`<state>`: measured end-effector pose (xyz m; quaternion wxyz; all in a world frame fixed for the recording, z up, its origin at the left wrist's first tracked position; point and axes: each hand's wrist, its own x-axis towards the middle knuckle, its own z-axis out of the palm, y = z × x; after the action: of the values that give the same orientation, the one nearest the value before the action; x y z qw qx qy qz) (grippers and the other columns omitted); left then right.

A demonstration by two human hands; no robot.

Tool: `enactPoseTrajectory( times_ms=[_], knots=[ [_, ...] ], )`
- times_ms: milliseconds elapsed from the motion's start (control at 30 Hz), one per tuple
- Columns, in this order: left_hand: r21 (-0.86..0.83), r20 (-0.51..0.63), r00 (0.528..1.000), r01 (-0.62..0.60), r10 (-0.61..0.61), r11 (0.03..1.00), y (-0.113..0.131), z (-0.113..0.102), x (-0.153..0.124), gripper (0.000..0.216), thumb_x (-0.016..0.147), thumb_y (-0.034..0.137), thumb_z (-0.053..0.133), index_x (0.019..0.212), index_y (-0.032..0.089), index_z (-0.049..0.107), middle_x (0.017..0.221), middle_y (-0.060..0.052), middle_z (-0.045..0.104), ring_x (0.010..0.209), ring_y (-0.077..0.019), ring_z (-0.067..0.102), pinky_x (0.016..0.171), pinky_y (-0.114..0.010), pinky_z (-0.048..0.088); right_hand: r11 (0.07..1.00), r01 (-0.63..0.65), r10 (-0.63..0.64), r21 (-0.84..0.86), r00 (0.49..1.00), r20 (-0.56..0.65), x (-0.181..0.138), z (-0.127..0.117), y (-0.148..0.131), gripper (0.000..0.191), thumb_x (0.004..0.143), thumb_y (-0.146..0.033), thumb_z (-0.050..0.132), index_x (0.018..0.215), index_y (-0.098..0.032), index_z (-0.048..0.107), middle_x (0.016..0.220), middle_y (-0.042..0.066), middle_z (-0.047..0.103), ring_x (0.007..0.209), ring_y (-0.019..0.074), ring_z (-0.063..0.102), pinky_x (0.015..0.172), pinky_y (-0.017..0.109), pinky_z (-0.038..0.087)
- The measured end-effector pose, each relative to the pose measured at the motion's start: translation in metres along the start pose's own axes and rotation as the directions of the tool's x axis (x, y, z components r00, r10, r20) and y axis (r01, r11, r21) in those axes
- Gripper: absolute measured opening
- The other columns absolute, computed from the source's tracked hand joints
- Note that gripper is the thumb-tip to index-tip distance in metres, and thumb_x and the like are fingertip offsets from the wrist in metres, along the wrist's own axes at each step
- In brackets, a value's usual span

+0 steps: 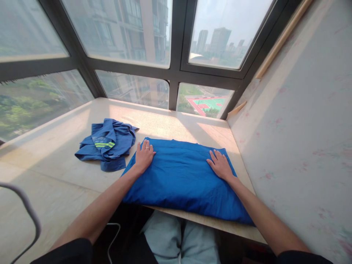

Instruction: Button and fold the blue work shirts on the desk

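As we look from left to right across the pale ledge (63,161) under the windows, we first meet a grey cable (33,216), which curves down from the left edge of our view. Next we see a crumpled dark blue garment (121,141) with bright yellow-green stripes, heaped on the ledge just beside the larger cloth. Below the ledge we notice a thin white cord (114,234) hanging against the dark. The left hand (144,156), with a ring on one finger, lies palm down near the far left corner of the bright blue cloth (178,176); its fingers are outstretched and released, pressing on the fabric without gripping it. We find this cloth in the middle of our view, spread flat in a broad block along the near edge of the ledge, with faint wrinkles across its top. Under that edge we see legs in pale trousers (165,234), and through the glass beyond, a red and green sports court (209,103). The right hand (221,165) rests palm down near the cloth's far right corner, its fingers extended and unclenched. Farthest right, we see a wall (297,139) with a faded pink floral pattern.
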<state>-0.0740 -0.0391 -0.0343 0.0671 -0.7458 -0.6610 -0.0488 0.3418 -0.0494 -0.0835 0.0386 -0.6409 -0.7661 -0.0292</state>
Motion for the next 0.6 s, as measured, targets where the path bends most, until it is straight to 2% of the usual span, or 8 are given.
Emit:
enactPoseTrajectory(
  times_ms=[67,133,200,300,367,467,533,600],
  knots=[
    [-0.012,0.020,0.998,0.054,-0.054,0.998,0.021,-0.010,-0.007,0.049,0.096,0.026,0.041,0.138,0.005,0.051,0.153,-0.027,0.035,0.147,-0.0362,0.025,0.116,-0.059,0.014,1.000,-0.002,0.002,-0.001,1.000,0.004,0.001,-0.002,0.000,0.065,0.101,-0.053,0.024,0.152,-0.015,0.035,0.158,0.016,0.031,0.146,0.0307,0.027,0.118,0.051,0.022],
    [-0.058,0.034,0.994,0.105,-0.103,0.993,0.048,-0.018,-0.016,0.054,0.096,0.032,0.043,0.142,0.004,0.048,0.152,-0.028,0.036,0.147,-0.0377,0.026,0.115,-0.060,0.020,1.000,-0.009,0.009,-0.011,1.000,0.020,0.001,-0.007,-0.003,0.063,0.100,-0.051,0.027,0.152,-0.015,0.036,0.158,0.016,0.032,0.146,0.0324,0.028,0.117,0.054,0.023],
    [-0.133,0.045,0.996,0.082,-0.076,0.988,0.080,-0.023,-0.029,0.059,0.096,0.039,0.043,0.143,0.004,0.045,0.152,-0.027,0.036,0.146,-0.0370,0.027,0.115,-0.057,0.024,0.997,-0.062,0.063,-0.040,0.998,0.029,0.001,-0.017,-0.013,0.061,0.100,-0.048,0.032,0.150,-0.014,0.040,0.156,0.020,0.033,0.144,0.0376,0.030,0.113,0.061,0.024],
    [-0.225,0.008,1.000,-0.007,0.009,0.974,0.127,-0.027,-0.052,0.059,0.097,0.042,0.040,0.144,0.007,0.045,0.153,-0.024,0.036,0.147,-0.0342,0.026,0.117,-0.055,0.024,0.990,-0.127,0.126,-0.054,0.991,-0.037,-0.008,-0.035,-0.047,0.058,0.099,-0.042,0.039,0.144,-0.007,0.047,0.153,0.027,0.035,0.141,0.0445,0.032,0.109,0.067,0.025],
    [-0.262,-0.029,0.998,-0.063,0.057,0.963,0.148,-0.026,-0.067,0.056,0.098,0.039,0.038,0.143,0.007,0.047,0.153,-0.022,0.037,0.148,-0.0328,0.025,0.118,-0.054,0.023,0.999,-0.038,0.042,0.030,0.992,-0.117,-0.022,-0.044,-0.081,0.058,0.099,-0.040,0.039,0.146,-0.006,0.044,0.154,0.027,0.033,0.141,0.0418,0.034,0.110,0.062,0.030],
    [-0.283,-0.038,0.994,-0.108,0.101,0.953,0.156,-0.021,-0.084,0.052,0.098,0.032,0.038,0.142,0.008,0.048,0.153,-0.020,0.039,0.148,-0.0311,0.026,0.119,-0.053,0.023,0.964,0.173,-0.136,0.200,0.973,-0.188,-0.051,-0.045,-0.132,0.053,0.101,-0.039,0.036,0.145,-0.011,0.046,0.154,0.021,0.037,0.142,0.0342,0.035,0.111,0.053,0.036],
    [-0.286,-0.023,0.994,-0.108,0.106,0.952,0.144,-0.015,-0.091,0.050,0.098,0.029,0.038,0.142,0.009,0.049,0.153,-0.019,0.041,0.147,-0.0303,0.029,0.119,-0.052,0.024,0.915,0.305,-0.261,0.264,0.947,-0.188,-0.069,-0.039,-0.154,0.049,0.103,-0.034,0.034,0.146,-0.016,0.046,0.155,0.016,0.037,0.144,0.0297,0.034,0.114,0.050,0.035],
    [-0.285,-0.024,0.997,-0.075,0.070,0.956,0.122,-0.008,-0.096,0.050,0.098,0.032,0.038,0.141,0.009,0.051,0.151,-0.019,0.043,0.145,-0.0312,0.032,0.118,-0.052,0.026,0.892,0.344,-0.305,0.291,0.937,-0.173,-0.081,-0.032,-0.162,0.049,0.102,-0.037,0.037,0.146,-0.016,0.047,0.154,0.016,0.039,0.143,0.0296,0.035,0.115,0.050,0.035]
  ],
)
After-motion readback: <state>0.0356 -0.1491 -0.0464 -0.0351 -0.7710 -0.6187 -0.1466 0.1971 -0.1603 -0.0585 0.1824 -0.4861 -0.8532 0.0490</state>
